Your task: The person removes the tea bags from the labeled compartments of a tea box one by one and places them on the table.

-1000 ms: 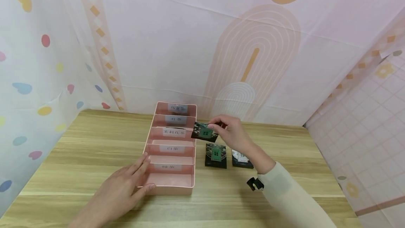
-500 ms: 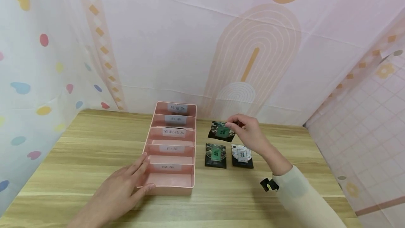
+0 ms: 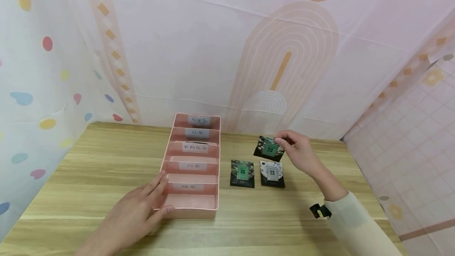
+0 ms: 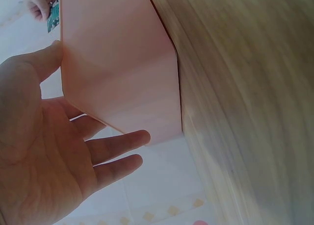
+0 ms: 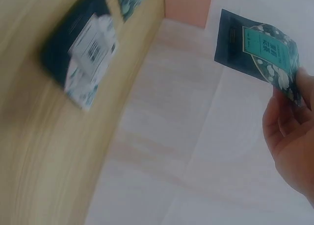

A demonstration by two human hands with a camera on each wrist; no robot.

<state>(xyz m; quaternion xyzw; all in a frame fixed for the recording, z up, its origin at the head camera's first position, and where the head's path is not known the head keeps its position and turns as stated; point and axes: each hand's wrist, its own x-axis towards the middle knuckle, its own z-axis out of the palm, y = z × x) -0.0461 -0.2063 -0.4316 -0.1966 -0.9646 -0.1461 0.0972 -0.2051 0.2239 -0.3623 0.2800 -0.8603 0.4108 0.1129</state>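
My right hand (image 3: 300, 151) pinches a dark tea sachet (image 3: 269, 148) with a green label by its upper right corner, holding it above the back of the table. In the right wrist view that sachet (image 5: 260, 53) hangs from the thumb and fingers, its printed face showing. My left hand (image 3: 136, 204) rests at the near left corner of a long pink divided box (image 3: 199, 213). The left wrist view shows its fingers (image 4: 120, 145) spread and fairly straight along the box's outer wall (image 4: 122, 63), the thumb at the rim.
Another green-labelled sachet (image 3: 242, 174) lies flat right of the box, with a white-and-black sachet (image 3: 272, 174) beside it. Paper labels (image 3: 195, 148) mark the box's several compartments; something dark shows in a rear one. A patterned cloth wall (image 3: 160, 58) stands behind the wooden table (image 3: 106, 157).
My right hand has carried the pinched sachet rightward, from beside the box to behind the white-and-black sachet, which is now uncovered. The left hand keeps its place on the box.
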